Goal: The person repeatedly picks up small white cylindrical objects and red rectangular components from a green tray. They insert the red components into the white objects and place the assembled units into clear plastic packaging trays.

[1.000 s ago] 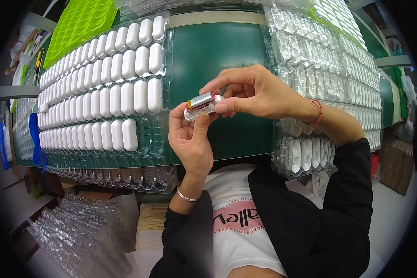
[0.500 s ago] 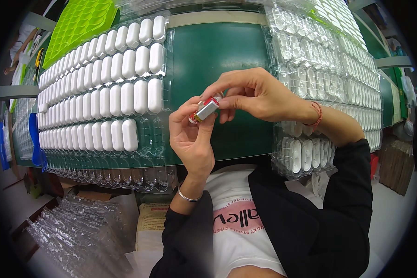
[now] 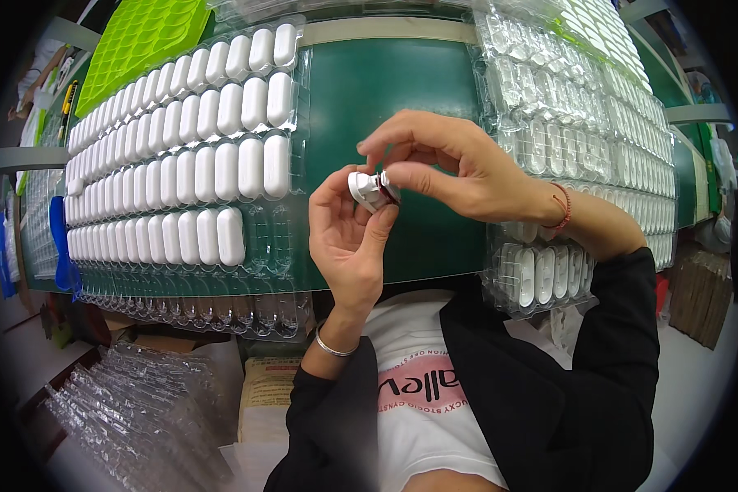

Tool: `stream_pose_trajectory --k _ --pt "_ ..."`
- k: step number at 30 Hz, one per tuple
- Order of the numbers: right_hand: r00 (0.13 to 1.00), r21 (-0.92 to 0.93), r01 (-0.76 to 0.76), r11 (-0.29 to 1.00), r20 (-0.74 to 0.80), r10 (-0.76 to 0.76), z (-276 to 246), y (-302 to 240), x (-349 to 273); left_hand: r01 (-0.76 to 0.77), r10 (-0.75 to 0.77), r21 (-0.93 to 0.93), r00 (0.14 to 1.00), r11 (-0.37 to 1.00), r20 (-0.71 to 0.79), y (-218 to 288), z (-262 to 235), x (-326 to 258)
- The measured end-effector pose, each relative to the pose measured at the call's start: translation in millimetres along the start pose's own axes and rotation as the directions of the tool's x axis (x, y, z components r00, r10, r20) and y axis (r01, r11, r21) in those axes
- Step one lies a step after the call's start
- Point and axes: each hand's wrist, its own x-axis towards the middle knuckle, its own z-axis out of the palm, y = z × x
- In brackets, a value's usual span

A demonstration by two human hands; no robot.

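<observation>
My left hand (image 3: 348,238) is closed around a small white plastic part (image 3: 364,192) with a dark red edge, pinching it between thumb and fingers above the green work table (image 3: 393,82). The fingers cover some of it, and its inner details are too small to make out. My right hand (image 3: 447,168) hovers just beyond and to the right of the part. Its fingers are curved and apart, with nothing visible between them. The right thumb tip is very near the part's edge; whether it touches I cannot tell.
On the left lies a clear plastic tray (image 3: 269,234) bearing rows of white oval cases (image 3: 231,235). Clear trays (image 3: 541,303) with white oval shells (image 3: 543,275) cover the right side. A bright green tray (image 3: 143,49) stands far left. Stacked clear trays (image 3: 139,418) lie below the table.
The part in my left hand has turned, from its red and silver side to its white side. My right hand's fingers have come away from it and spread a little.
</observation>
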Motion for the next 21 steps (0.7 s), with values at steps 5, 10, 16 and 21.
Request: stream_pose_trajectory --k 5,10,16,21 --pt "0.992 -0.237 0.127 0.963 0.046 -0.119 -0.8 5.0 -1.9 -0.008 0.01 0.124 1.0 0.992 -0.02 -4.0 -2.5 -1.6" --pt "0.999 -0.204 0.029 0.979 0.047 -0.02 -5.4 2.9 -2.7 0.026 -0.024 0.141 1.0 0.99 -0.01 -0.2 0.7 0.2" --pt "0.999 -0.148 -0.005 0.989 0.039 0.011 -3.1 1.9 -3.9 -0.053 0.064 0.151 0.996 0.987 -0.066 -3.9 -1.4 -4.4" --pt "0.988 -0.225 0.126 0.966 0.117 -0.101 -5.6 -1.0 -2.8 -0.121 0.127 0.215 0.992 0.969 -0.013 -1.4 0.8 -7.0"
